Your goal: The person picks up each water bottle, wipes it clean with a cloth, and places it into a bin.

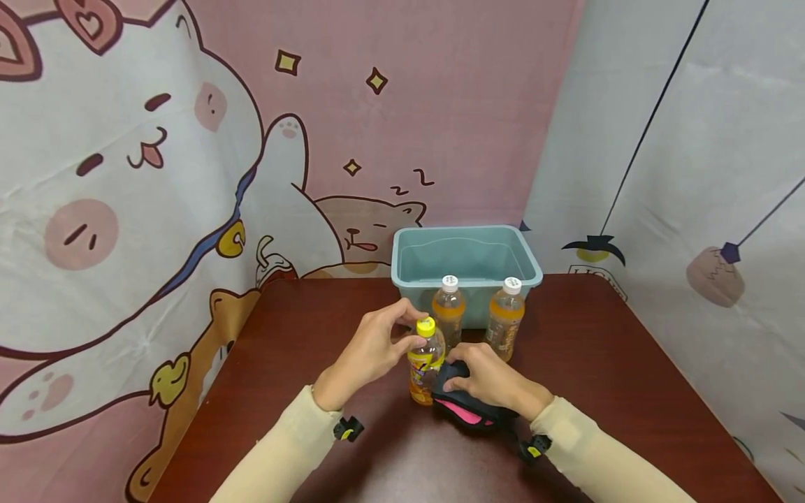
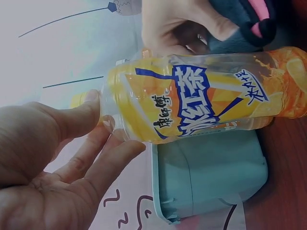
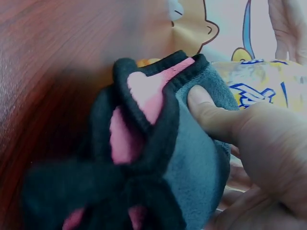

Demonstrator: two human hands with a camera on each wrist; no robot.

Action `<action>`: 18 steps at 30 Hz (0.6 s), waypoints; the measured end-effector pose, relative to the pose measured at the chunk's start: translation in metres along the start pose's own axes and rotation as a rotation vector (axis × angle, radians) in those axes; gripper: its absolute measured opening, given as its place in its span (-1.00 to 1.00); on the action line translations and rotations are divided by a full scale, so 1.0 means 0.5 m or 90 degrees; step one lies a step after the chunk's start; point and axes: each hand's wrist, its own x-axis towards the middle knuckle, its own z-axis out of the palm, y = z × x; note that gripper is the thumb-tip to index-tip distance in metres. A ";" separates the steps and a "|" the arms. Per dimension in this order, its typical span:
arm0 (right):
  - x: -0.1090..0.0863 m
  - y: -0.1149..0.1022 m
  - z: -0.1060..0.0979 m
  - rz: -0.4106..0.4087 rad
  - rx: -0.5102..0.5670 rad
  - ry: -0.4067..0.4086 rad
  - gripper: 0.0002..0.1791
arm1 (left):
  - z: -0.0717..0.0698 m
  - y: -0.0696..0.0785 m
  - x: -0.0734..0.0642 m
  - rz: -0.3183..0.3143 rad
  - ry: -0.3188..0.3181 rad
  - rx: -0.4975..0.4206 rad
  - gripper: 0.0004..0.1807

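Note:
In the head view my left hand [image 1: 372, 349] pinches the neck of an iced tea bottle [image 1: 423, 374] just below its yellow cap [image 1: 425, 326]. The bottle stands upright on the table, with a little orange-brown liquid at the bottom. Its yellow label [image 2: 177, 96] fills the left wrist view. To its right, my right hand [image 1: 490, 377] grips a dark grey, soft fabric piece [image 3: 192, 158] with black edging and pink lining [image 3: 153, 91]. Thumb on one face, fingers behind, I hold it close by the bottle's side; whether they touch I cannot tell.
Two white-capped bottles [image 1: 448, 314] [image 1: 505, 320] with orange bands stand behind my hands. Behind them is a light blue-green plastic bin [image 1: 533, 276] at the table's far edge. The dark red table [image 1: 302, 335] meets walls hung with printed cloth [image 1: 453, 105].

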 end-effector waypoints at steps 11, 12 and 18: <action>-0.002 0.019 0.028 0.016 0.004 -0.049 -0.55 | 0.004 -0.001 -0.003 0.008 -0.005 -0.002 -0.63; -0.002 0.019 0.028 0.018 0.006 -0.048 -0.54 | 0.004 -0.001 -0.003 0.009 -0.004 -0.003 -0.62; -0.001 0.017 0.027 0.019 0.017 -0.043 -0.55 | 0.001 0.000 -0.001 0.013 0.000 0.002 -0.60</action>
